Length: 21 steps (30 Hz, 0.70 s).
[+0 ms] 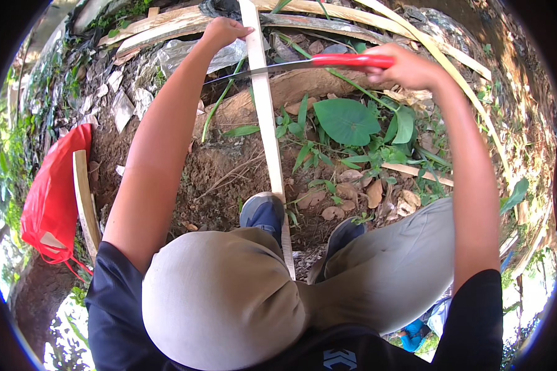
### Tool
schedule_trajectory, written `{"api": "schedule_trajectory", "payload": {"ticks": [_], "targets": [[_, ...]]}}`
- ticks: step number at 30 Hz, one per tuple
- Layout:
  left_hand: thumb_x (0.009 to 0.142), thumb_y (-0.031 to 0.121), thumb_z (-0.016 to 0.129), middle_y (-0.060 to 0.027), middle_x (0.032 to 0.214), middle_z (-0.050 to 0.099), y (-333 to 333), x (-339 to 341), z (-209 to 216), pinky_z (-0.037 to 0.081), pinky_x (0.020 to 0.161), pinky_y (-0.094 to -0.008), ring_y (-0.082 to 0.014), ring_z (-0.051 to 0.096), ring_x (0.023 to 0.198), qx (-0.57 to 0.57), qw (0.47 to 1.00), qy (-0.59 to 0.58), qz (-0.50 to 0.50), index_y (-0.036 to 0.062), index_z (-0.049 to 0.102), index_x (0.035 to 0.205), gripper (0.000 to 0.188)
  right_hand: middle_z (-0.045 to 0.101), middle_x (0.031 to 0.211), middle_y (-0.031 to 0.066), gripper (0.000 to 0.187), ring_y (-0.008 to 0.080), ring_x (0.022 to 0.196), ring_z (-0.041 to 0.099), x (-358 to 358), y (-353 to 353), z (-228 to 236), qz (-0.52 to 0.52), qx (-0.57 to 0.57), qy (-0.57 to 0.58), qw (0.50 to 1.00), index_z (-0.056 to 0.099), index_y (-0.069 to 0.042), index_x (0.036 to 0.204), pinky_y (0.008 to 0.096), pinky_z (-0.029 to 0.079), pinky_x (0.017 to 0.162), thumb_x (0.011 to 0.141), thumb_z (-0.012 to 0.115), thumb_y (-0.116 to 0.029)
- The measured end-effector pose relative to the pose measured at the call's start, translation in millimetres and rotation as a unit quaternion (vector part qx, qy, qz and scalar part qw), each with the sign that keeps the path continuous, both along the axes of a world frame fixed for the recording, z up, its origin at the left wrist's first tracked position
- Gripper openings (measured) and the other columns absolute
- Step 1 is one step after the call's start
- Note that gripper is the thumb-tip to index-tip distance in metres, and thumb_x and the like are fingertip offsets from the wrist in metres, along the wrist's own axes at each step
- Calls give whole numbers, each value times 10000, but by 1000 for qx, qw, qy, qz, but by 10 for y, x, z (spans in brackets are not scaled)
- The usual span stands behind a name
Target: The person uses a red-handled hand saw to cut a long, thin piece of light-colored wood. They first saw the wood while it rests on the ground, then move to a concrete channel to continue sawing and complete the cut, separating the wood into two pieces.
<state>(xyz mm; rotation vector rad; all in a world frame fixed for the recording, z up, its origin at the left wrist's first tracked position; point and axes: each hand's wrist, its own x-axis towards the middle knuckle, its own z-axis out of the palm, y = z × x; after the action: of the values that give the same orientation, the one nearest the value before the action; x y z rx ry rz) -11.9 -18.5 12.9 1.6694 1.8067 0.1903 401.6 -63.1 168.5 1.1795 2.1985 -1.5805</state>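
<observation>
A long, pale wooden strip (pixel 267 117) runs from the top of the view down between my feet. My left hand (pixel 226 32) pinches its left edge near the far end, fingers closed. In my right hand (pixel 405 67) is the red handle of a saw (pixel 353 60). The long, narrow, dark blade reaches leftward and lies across the strip, a little nearer to me than my left hand. Its teeth are too small to make out. My left shoe (pixel 263 211) touches the strip lower down.
More long wooden strips (pixel 328 25) lie beyond my hands and curve down the right side. A thick brown log (pixel 303 86) sits beneath the blade. Broad green leaves (pixel 346 122) grow right of the strip. At the left are a red bag (pixel 59 191) and a short wood piece (pixel 85 204).
</observation>
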Motion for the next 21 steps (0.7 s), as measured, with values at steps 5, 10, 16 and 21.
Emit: {"api": "schedule_trajectory", "payload": {"ticks": [5,10,16,21], "targets": [[783,621,767,-30,736,712,-64,370,150,513,716,-343,-151,642,716,12,1000,20,4,160,796,813,463,526,779,-44,152,98,753,513,1477,-20,175,-200,-42,-112,972,632,-65,977,269,474,749,847,706,-38],[766,624,772,-31,767,736,-58,222,100,552,748,-370,-180,698,779,1,999,35,11,176,795,792,449,499,776,-22,127,118,743,471,690,-19,86,-99,17,-42,994,601,-51,903,287,445,749,836,707,-27],[767,593,789,-21,768,738,-64,147,70,542,717,-353,-178,689,742,4,1000,6,26,151,790,778,442,516,769,-27,188,105,780,521,829,75,89,-97,-38,-61,993,538,-81,834,287,461,768,818,711,-12],[768,591,785,-36,757,734,-111,352,132,552,731,-362,-199,700,756,-3,998,7,62,147,789,790,445,542,757,-58,221,83,711,500,1376,-46,208,-219,-51,-103,969,638,-69,942,264,444,727,759,714,29]]}}
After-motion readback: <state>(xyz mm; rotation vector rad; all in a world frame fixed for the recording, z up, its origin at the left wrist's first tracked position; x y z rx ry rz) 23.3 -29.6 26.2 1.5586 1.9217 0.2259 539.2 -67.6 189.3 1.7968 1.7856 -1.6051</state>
